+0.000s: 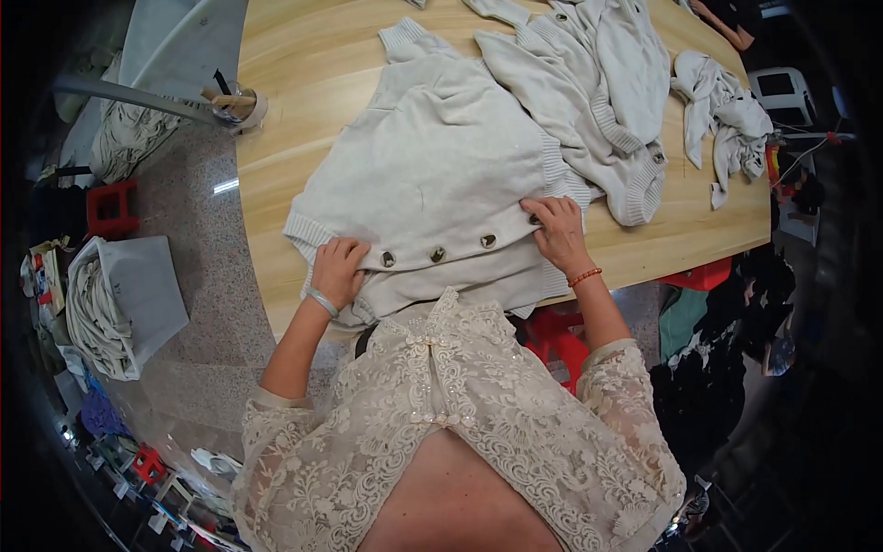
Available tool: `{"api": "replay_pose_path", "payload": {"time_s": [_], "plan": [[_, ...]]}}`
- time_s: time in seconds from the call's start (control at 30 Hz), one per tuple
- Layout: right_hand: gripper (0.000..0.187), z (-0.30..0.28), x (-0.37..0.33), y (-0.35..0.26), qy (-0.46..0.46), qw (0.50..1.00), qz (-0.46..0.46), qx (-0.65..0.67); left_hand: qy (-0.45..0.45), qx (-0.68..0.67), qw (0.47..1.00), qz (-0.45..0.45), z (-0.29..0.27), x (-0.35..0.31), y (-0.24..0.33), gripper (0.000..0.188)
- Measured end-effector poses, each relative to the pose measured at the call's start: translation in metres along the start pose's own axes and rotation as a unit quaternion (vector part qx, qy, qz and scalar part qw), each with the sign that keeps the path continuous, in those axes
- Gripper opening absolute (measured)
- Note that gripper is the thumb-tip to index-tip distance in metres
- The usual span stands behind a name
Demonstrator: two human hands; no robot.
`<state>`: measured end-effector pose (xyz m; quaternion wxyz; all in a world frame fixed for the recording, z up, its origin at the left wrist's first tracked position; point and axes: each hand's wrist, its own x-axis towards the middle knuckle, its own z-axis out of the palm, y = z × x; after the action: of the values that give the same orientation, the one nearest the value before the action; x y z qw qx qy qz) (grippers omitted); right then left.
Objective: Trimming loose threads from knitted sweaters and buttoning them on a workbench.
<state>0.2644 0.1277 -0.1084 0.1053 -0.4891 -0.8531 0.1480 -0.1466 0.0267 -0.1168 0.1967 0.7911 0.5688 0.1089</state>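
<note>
A cream knitted cardigan [432,166] lies spread on the wooden table in front of me, its ribbed edges at the left and right. Several dark, mottled buttons run in a row along its near band. My left hand [338,271] has its fingers curled over the left end of that band, beside the first button. At the right end, my right hand [558,232] pinches the band next to a button partly covered by the fingers. The near part of the knit hangs toward my body at the table edge.
More cream knitwear [589,83] lies on the table [294,110] at the far right, with a crumpled piece [722,110] beyond. A clear cup of tools [241,106] stands at the left edge. A white bin [152,294] of knits and red stools [552,340] stand below. Another person's arm [722,23] shows far right.
</note>
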Motion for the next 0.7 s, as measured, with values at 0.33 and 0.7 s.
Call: {"api": "replay_pose_path", "payload": {"time_s": [0.33,0.7], "plan": [[0.038,-0.075,0.089,0.070,0.175,0.981,0.046,-0.065,0.294,-0.041,0.953,-0.068,-0.103,0.067,-0.027,0.039],[0.040,-0.027,0.081,0.086,0.081,0.987,0.075,-0.113,0.173,0.046,0.984,0.003,-0.015,0.016,-0.002,0.039]]}}
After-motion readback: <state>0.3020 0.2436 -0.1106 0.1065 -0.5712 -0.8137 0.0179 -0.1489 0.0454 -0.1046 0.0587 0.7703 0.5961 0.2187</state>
